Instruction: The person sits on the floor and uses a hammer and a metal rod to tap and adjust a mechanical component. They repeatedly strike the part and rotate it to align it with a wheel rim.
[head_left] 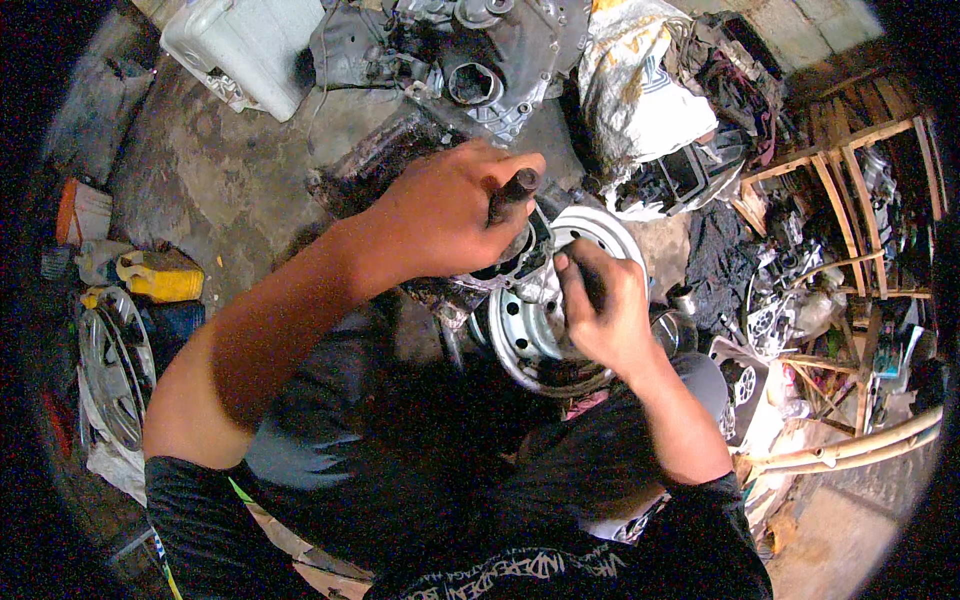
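Largest first: a big grey casting (545, 60) lies at the far side, apart from the hands. Nearer, a silver wheel rim (515, 342) sits just beyond the knees, right of centre. The metal housing (538, 268) being worked is at the rim's left part, its flange exposed (interior mostly hidden by the hands). Left hand (450, 210): closed round a dark rod (515, 193), one end up, lower end out of sight. Right hand (608, 300): fingers curled narrow at the housing's right edge; cannot tell whether it pinches anything. Progress, judged: no cover shows on the flange, so opening seems done; work there looks unfinished. Amount left: undetermined.
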